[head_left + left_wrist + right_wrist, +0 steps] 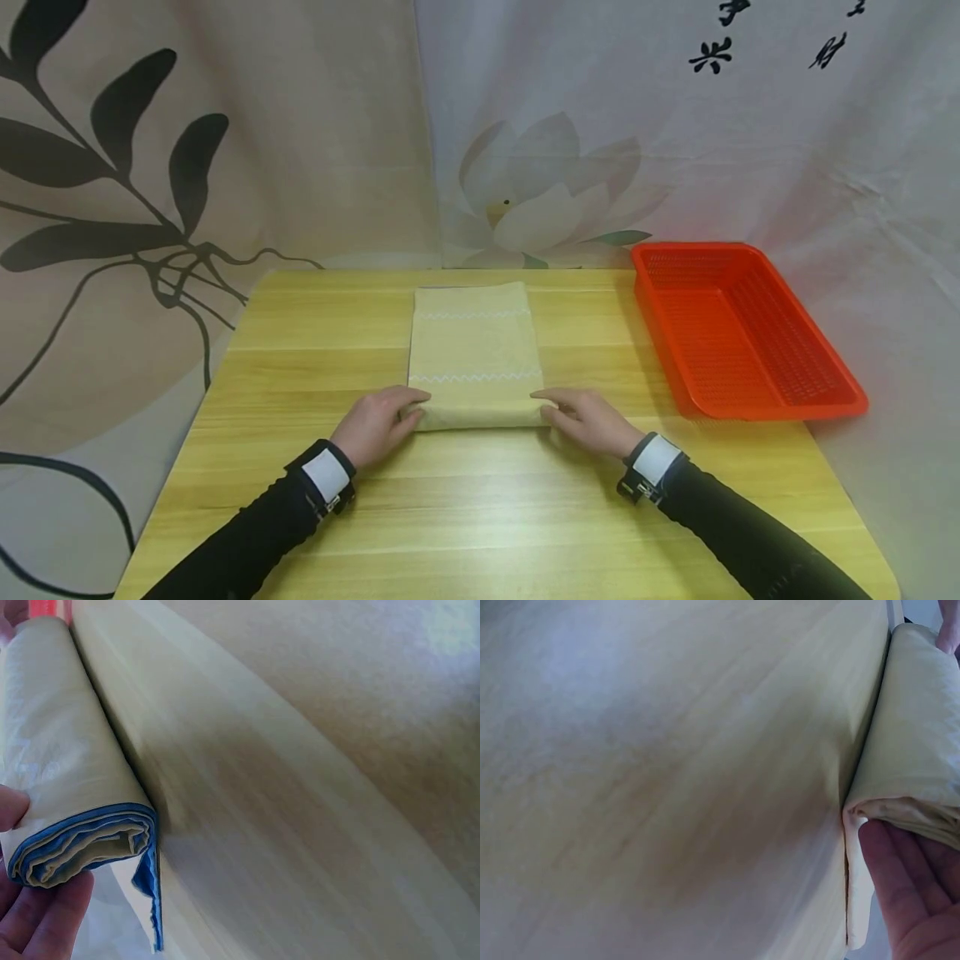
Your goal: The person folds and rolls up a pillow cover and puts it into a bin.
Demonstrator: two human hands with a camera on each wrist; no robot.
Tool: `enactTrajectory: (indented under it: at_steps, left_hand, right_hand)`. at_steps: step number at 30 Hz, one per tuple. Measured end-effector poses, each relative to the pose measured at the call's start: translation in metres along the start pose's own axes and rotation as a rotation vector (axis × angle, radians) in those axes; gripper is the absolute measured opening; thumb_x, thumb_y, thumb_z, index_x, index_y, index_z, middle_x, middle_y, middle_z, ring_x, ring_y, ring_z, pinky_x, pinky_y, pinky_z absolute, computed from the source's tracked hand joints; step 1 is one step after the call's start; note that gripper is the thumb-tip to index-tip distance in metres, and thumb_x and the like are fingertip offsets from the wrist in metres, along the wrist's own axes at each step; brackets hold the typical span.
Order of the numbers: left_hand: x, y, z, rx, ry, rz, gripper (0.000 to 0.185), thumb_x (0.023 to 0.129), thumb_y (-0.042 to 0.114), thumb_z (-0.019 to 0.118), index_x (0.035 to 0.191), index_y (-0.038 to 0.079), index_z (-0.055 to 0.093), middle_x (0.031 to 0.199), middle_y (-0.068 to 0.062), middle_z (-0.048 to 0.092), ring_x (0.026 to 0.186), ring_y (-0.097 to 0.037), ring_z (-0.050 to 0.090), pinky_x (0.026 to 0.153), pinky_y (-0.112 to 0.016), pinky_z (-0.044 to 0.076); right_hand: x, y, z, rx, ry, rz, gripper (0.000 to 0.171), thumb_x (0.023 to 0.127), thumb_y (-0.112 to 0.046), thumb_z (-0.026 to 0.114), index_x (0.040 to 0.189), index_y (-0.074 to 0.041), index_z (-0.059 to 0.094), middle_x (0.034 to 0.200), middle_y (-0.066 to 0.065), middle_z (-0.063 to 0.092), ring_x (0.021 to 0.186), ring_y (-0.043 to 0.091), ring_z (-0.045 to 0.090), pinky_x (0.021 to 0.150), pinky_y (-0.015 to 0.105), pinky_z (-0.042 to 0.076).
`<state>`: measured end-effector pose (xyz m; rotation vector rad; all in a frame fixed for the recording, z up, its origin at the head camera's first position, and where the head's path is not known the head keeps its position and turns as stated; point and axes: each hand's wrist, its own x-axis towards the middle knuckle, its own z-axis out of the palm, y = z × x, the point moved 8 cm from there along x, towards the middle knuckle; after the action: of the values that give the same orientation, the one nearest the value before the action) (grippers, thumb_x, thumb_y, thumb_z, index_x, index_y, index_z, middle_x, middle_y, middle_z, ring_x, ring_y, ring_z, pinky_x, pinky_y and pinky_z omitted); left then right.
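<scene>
Towel (475, 354), pale yellow and folded into a long strip, lies mid-surface (315, 517) in the head view, its near end rolled up. The left hand (375, 427) pinches the roll's left end, the right hand (588, 421) its right end. A red basket (750, 333) sits at the right edge.

In the left wrist view, fingers (45, 919) and thumb grasp the roll's layered end (82, 844).

In the right wrist view, fingers (911, 889) press the roll's other end (911, 765), curled against it.
</scene>
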<state>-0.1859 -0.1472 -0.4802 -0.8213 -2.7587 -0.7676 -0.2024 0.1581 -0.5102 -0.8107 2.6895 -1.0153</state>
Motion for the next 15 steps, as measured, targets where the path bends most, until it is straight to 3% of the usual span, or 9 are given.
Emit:
enactTrajectory:
  at_steps: [11, 15]
  left_hand:
    - [0.006, -0.009, 0.003, -0.032, -0.038, -0.057, 0.025, 0.099, 0.014, 0.078, 0.123, 0.007, 0.077, 0.12, -0.013, 0.078, 0.11, -0.031, 0.076, 0.096, -0.049, 0.062]
    - [0.009, -0.011, 0.004, -0.037, -0.058, -0.08, 0.025, 0.1, 0.015, 0.077, 0.124, 0.008, 0.077, 0.122, -0.013, 0.078, 0.112, -0.031, 0.075, 0.098, -0.05, 0.061]
  right_hand:
    - [0.003, 0.001, -0.002, -0.019, 0.016, -0.014, 0.038, 0.109, -0.026, 0.063, 0.143, -0.009, 0.068, 0.136, 0.016, 0.072, 0.118, 0.031, 0.073, 0.103, 0.053, 0.058]
    - [-0.001, -0.005, -0.005, -0.083, 0.056, -0.053, 0.041, 0.108, -0.023, 0.066, 0.146, -0.008, 0.065, 0.139, 0.016, 0.071, 0.123, 0.033, 0.071, 0.106, 0.054, 0.056]
